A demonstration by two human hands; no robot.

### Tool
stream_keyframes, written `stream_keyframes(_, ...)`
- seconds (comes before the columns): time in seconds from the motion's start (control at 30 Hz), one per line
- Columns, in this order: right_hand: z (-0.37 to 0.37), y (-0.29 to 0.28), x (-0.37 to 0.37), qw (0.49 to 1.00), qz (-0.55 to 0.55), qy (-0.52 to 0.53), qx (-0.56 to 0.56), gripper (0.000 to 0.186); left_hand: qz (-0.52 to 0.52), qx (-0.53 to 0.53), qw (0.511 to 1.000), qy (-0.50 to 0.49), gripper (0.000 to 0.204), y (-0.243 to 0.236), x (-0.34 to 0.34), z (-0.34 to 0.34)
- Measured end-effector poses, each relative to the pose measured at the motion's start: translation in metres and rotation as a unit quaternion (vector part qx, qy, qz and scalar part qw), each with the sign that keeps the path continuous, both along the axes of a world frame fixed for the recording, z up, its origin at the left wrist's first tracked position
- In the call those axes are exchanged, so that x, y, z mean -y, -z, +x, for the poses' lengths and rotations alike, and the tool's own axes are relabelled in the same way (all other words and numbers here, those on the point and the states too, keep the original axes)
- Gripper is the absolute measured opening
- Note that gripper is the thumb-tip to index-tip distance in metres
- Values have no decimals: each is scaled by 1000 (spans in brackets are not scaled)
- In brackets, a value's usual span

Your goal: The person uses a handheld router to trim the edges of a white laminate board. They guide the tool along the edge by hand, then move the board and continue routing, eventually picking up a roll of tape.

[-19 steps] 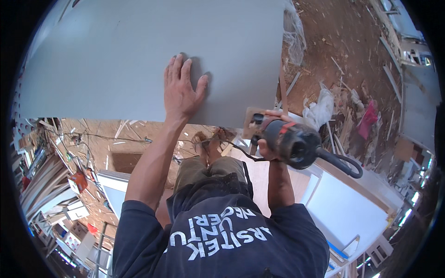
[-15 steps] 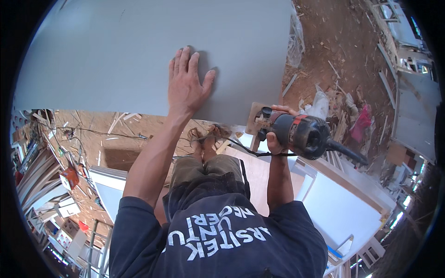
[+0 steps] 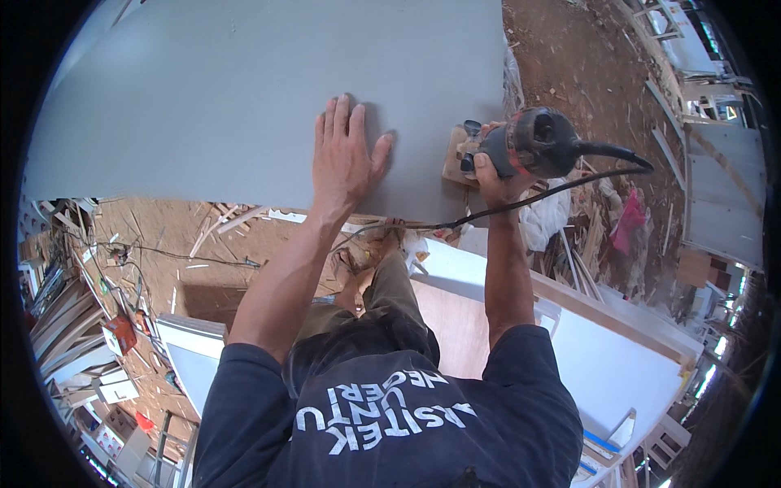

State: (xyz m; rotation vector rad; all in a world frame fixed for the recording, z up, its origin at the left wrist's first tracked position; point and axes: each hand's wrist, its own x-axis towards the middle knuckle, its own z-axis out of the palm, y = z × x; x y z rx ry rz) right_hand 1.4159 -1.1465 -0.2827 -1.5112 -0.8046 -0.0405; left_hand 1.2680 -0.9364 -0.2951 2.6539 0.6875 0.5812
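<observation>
A large grey panel [image 3: 220, 98] spreads across the upper part of the view. My left hand [image 3: 348, 159] lies flat on it near the front edge, fingers stretched out and thumb apart. At the panel's right edge, my right hand [image 3: 498, 175] grips a black trim router [image 3: 533, 145] with a red band, held tilted with its cord end to the right. The router's tan base plate [image 3: 454, 156] is at the panel's edge; its contact there is hard to make out. From the router, a black cord [image 3: 561, 189] loops back toward my legs.
White panels [image 3: 602, 366] and a pale wood board [image 3: 451, 325] stand to my right. Wood strips [image 3: 73, 309] pile up at far left beside an orange object [image 3: 122, 333]. Offcuts, clear plastic [image 3: 545, 220] and a pink bag [image 3: 629, 221] litter the dirt floor.
My right hand has carried the router away from me, up along the panel's right edge. My left hand rests slightly further right in the view. One foot has shifted.
</observation>
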Motion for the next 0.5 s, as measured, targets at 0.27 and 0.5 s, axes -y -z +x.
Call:
stream_keyframes(0.27, 63, -6, -30, 996, -21, -29, 86, 67, -10, -18, 1000, 7, 61, -9, -1, 3)
stream_keyframes(0.5, 128, -23, -87, 998, 15, -58, 31, 46, -64, 7, 998, 3, 60, -10, 4, -14)
